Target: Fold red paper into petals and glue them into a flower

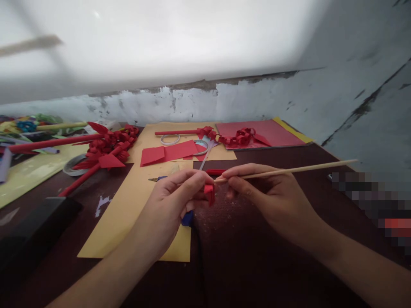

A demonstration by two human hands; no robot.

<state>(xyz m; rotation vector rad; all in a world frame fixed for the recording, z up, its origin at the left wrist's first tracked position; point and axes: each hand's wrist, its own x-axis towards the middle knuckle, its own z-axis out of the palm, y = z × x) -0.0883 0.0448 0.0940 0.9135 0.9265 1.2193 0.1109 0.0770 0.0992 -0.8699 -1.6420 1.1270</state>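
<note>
Pinched in my left hand (180, 192) is a small strip of red paper (209, 193), partly curled and hanging from the fingertips. My right hand (272, 192) is closed around a wooden stick (308, 167). The stick's near end meets the left fingertips beside the red strip, and its other end points out to the right. Behind my left hand lies a blue tool (187, 219) with a pointed metal tip, like a glue gun, mostly hidden. A short red rod (215, 172) rests on the table just beyond the fingers.
Yellow paper (135, 226) covers part of the dark table (244, 256). Folded red paper (180, 152), tape rolls (170, 139) and red paper chains (240, 137) lie behind. Red paper flowers (109, 147) are at left, near a black box (41, 226). A wall stands behind.
</note>
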